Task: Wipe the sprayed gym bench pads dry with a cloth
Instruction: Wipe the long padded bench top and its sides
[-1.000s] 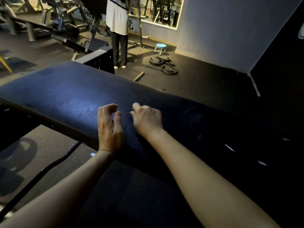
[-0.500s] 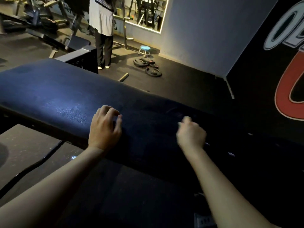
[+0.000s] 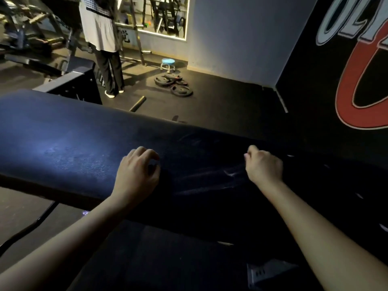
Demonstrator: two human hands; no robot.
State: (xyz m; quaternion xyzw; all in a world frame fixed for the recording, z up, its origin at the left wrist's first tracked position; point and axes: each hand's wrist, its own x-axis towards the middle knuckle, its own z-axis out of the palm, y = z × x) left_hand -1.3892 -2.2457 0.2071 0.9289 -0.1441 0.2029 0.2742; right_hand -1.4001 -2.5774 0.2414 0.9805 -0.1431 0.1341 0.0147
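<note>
Gym: weight plates [image 3: 181, 90], exercise machines [image 3: 25, 34], padded bench [image 3: 63, 143].

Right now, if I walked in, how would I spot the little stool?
Look at the grey wall at the back, under the right corner of the lit mirror. On the floor there, just behind the pile of black weight plates, stands the stool: small, round, with a light blue seat.

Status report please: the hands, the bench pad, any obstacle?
Both curled: left hand, right hand, apparently gripping dark cloth. Cloth spread over bench pad. No obstacle seen on pad.
</note>
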